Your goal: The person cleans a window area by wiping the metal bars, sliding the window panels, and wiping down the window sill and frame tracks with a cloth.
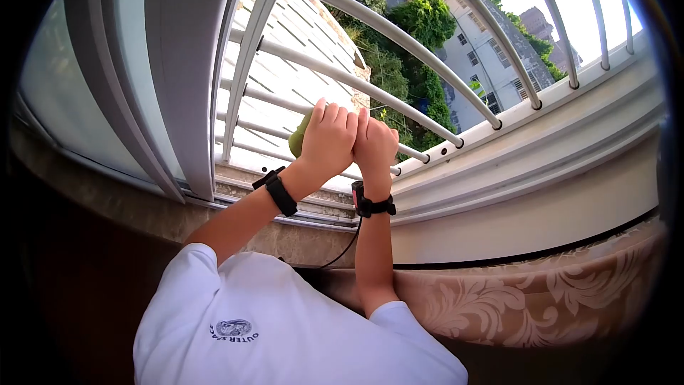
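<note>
Both hands reach up to the white metal bars (pixel 356 84) of a window grille. My left hand (pixel 326 141) is closed over a green cloth (pixel 296 141), whose edge shows to the left of the fingers, against a bar. Right beside it, touching it, my right hand (pixel 375 144) is curled closed at the same bar area. What lies inside the right fingers is hidden. A black band (pixel 280 191) circles my left wrist, and a black strap with a small device (pixel 373 207) sits on my right wrist.
A sliding window frame (pixel 187 64) stands at left, above a stone sill (pixel 142 214). The white window frame (pixel 527 164) runs along the right, over patterned fabric (pixel 527 299). A thin black cable (pixel 347 248) hangs below my right wrist. Trees and buildings show outside.
</note>
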{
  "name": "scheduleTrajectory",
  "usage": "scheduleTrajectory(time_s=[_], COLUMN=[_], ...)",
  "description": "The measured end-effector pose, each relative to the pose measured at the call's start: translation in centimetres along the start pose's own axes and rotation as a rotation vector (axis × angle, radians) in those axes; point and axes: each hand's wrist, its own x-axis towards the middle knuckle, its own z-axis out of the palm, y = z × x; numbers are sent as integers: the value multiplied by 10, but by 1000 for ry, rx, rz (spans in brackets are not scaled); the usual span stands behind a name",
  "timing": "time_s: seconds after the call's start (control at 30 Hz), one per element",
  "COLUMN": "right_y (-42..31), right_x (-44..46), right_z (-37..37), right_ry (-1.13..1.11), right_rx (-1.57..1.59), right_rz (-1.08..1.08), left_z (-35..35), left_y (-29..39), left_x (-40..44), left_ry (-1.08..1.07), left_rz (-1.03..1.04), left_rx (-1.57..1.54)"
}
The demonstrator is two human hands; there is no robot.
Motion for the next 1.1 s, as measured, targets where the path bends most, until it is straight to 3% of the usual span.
scheduleTrajectory(time_s=[0.07, 0.1, 0.23, 0.37, 0.4, 0.47, 0.5, 0.6, 0.67, 0.73, 0.8, 0.97, 1.1], right_y=[4, 13, 48, 41, 38, 24, 21, 36, 39, 38, 29, 21, 51], right_x=[-8, -13, -3, 10, 11, 5, -1, -29, -35, -35, -33, -39, -34], right_z=[-5, -9, -2, 16, 21, 16, 8, 1, -5, -7, -11, -18, -17], right_ry=[100, 44, 13, 203, 205, 95, 190, 229, 338, 299, 267, 336, 305], right_rx=[129, 109, -26, -286, -290, -44, 85, 114, 181, 228, 289, 408, 325], right_rz=[-100, -64, 62, -269, -330, 14, -81, -95, -197, -148, -66, -134, -62], left_z=[-3, -8, -35, -19, -14, -7, -17, -11, -19, -20, -29, -32, -52], left_y=[-12, -21, -35, -6, 1, 9, 10, -13, -19, -19, -14, -18, -23], left_x=[-5, -3, 3, 26, 28, 29, 27, -2, -8, -12, -5, -13, -22], left_ry=[110, 168, -84, -453, -423, -367, -375, 8, 66, 102, -58, -9, 28], left_rz=[81, 121, -59, -142, -111, -51, -31, 192, 173, 158, 85, -68, -142], left_rx=[-25, -29, -58, 146, 122, 84, 56, -15, -22, -40, -56, 108, 213])
